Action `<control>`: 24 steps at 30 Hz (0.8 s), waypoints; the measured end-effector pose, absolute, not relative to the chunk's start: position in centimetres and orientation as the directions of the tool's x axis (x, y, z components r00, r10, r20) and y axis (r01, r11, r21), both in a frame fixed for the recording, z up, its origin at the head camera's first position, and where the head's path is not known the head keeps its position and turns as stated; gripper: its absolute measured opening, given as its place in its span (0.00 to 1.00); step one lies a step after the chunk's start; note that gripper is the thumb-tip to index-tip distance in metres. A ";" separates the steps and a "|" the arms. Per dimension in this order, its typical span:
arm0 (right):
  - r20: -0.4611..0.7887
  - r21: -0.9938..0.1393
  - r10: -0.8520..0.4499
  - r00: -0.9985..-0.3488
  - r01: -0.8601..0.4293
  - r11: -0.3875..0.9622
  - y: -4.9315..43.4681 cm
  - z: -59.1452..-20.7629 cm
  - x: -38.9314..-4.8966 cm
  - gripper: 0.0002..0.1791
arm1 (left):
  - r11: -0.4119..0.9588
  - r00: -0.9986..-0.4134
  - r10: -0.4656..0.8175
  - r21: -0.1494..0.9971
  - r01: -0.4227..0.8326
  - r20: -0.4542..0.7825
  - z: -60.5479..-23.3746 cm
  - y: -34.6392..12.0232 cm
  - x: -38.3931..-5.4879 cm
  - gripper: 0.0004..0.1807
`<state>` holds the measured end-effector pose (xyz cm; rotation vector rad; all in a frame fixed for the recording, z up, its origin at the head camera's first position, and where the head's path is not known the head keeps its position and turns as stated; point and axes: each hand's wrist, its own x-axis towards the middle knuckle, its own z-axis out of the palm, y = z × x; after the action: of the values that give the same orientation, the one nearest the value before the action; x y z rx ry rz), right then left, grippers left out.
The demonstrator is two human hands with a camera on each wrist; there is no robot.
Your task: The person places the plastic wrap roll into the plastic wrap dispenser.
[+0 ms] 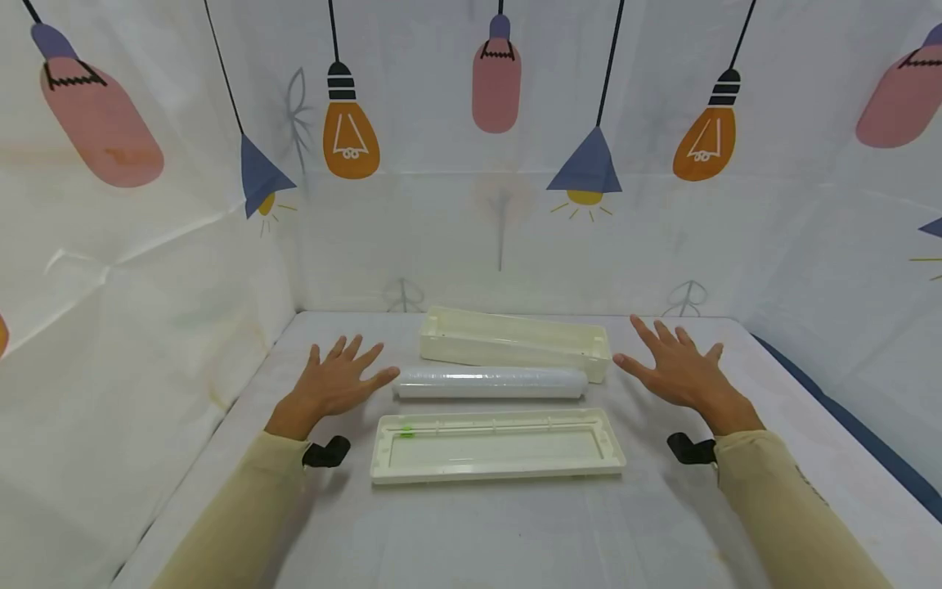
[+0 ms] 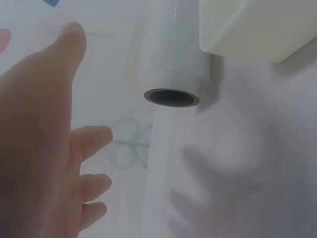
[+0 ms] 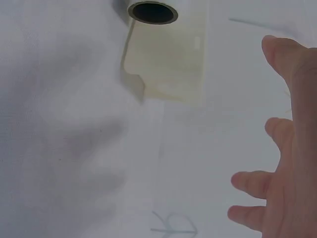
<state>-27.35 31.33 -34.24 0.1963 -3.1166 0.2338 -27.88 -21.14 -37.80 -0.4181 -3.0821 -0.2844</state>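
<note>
Both hands hover over the white table with fingers spread, holding nothing. My left hand (image 1: 331, 384) is at the left end of a roll of clear plastic wrap (image 1: 489, 383); in the head view its thumb appears close to that end. In the left wrist view the roll (image 2: 176, 54) shows a hollow core, apart from the thumb. Behind the roll lies a long cream box (image 1: 515, 348), slightly slanted. My right hand (image 1: 680, 372) is right of the box, apart from the roll's end (image 3: 153, 12) in the right wrist view. A cream rectangular lid (image 1: 496, 468) lies in front.
A white cloth wall (image 1: 441, 245) printed with lamps and bulbs stands behind the table (image 1: 471, 532), with similar sheets at both sides. Black straps (image 1: 326, 452) sit at both wrists. A small green mark shows on the lid's left part.
</note>
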 end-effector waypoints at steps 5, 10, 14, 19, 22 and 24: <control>0.012 -0.199 -0.120 -0.993 -0.120 0.973 31.4 -34.6 -27.5 0.53 | 0.943 -0.960 0.265 0.182 0.278 0.091 -38.1 -21.2 -28.3 0.47; 0.015 -0.235 -0.133 -0.991 -0.133 0.963 31.6 -35.3 -27.8 0.52 | 0.924 -0.945 0.286 0.215 0.315 0.158 -38.4 -21.1 -28.7 0.43; -0.009 -0.301 -0.142 -0.990 -0.132 0.944 31.7 -35.6 -27.9 0.49 | 0.911 -0.936 0.294 0.238 0.336 0.195 -38.6 -21.0 -29.1 0.40; 0.012 -0.455 -0.164 -0.986 -0.152 0.878 31.8 -36.1 -28.2 0.46 | 0.901 -0.947 0.264 0.302 0.310 0.185 -39.0 -20.8 -29.7 0.40; 0.036 -0.526 -0.173 -0.984 -0.166 0.834 31.7 -36.6 -28.6 0.44 | 0.890 -0.955 0.248 0.352 0.291 0.164 -39.1 -20.6 -30.0 0.39; 0.033 -0.567 -0.166 -0.986 -0.155 0.809 31.7 -36.9 -28.9 0.43 | 0.880 -0.959 0.241 0.383 0.281 0.149 -39.2 -20.5 -30.2 0.39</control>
<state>-28.85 31.70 -36.94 0.2665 -3.0047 0.9398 -30.22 -20.45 -39.17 -0.4112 -2.9514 -0.6236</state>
